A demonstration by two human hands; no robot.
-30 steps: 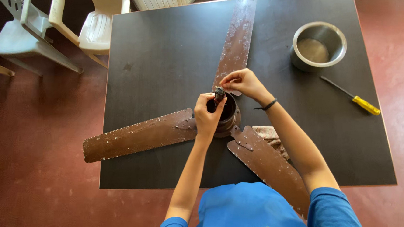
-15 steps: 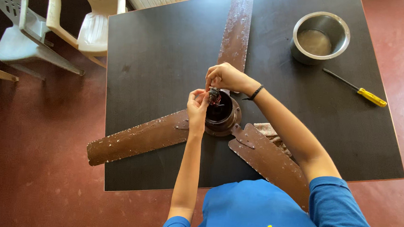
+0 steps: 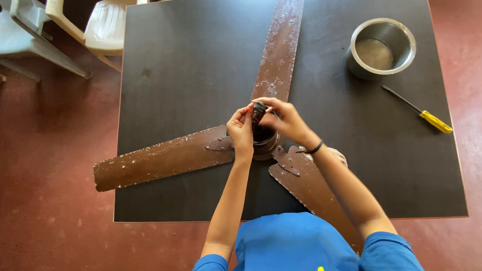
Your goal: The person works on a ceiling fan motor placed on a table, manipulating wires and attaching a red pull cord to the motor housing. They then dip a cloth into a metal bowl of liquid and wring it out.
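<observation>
Chairs (image 3: 64, 24), pale plastic ones, stood off the dark table (image 3: 189, 65) at about ten o'clock. On the table lay the brown ceiling fan (image 3: 167, 159), its three spotted blades running toward twelve, eight and five o'clock from the hub (image 3: 264, 142) at the centre.

Your left hand (image 3: 241, 131) sat at the hub's nine o'clock edge, fingers pinched shut on the small dark part (image 3: 258, 110) that stood up from the hub's top. Your right hand (image 3: 284, 118) came in from three o'clock, its fingertips closed on the same part from the far side. Whether the part was loose or fixed to the hub, I could not tell.

To do this well, you wanted one hand steadying the part and the other turning or lifting it straight, not at a slant, with the hub flat on the table.

At two o'clock stood the steel bowl (image 3: 381, 48); just below it lay the yellow-handled screwdriver (image 3: 418, 110), well apart from both hands.

Half a second before, your hands had sat a little lower and closer over the hub; by this moment the part was pinched slightly higher. Bowl and screwdriver had not moved on the table.
</observation>
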